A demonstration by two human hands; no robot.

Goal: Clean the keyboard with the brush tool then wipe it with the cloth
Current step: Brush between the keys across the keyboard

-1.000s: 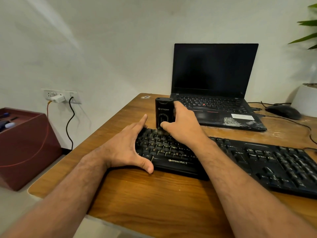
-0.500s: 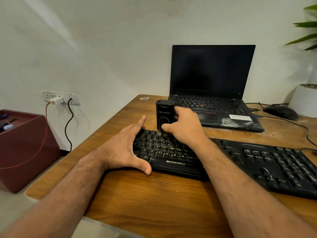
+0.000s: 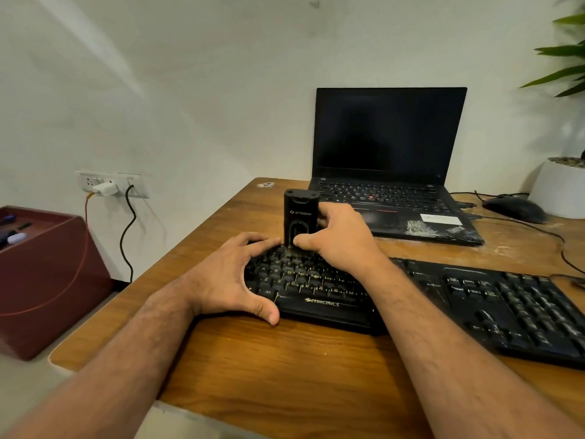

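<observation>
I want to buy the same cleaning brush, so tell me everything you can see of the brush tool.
The brush tool is a black, blocky upright body, plastic by its look, with small pale lettering on its front and an oval recess below it. Short bristles at its base meet the top-left keys of the keyboard. The right hand grips its lower part, thumb in front. It stands in front of the laptop.

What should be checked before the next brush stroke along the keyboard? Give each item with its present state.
1. Right hand grips the brush tool: ok.
2. Brush tool upright, bristles down on the top key rows: ok.
3. Left hand holds the left end of the keyboard steady, thumb at its front edge: ok.
4. Path to the right along the keys free of objects: ok.
5. Cloth within reach for the wiping step: cannot tell, none in view.
6. Laptop clear of the brush: ok, it stands behind.
</observation>
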